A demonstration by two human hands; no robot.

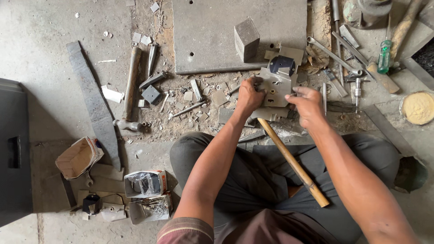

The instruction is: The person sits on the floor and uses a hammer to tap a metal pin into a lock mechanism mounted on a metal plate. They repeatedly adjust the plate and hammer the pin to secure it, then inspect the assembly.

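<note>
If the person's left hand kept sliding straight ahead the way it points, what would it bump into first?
The left hand already grips the grey metal plate. Straight beyond, it would probably meet the upright metal block on the flat steel slab, though depth is uncertain.

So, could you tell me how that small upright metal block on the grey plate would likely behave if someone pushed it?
The metal block looks solid and thick, so it is probably heavy for its size and stiff. It stands upright on a narrow base, so a push near its top might tip it. The grey plate beneath looks flat and smooth, so a low push would more likely slide it.
</note>
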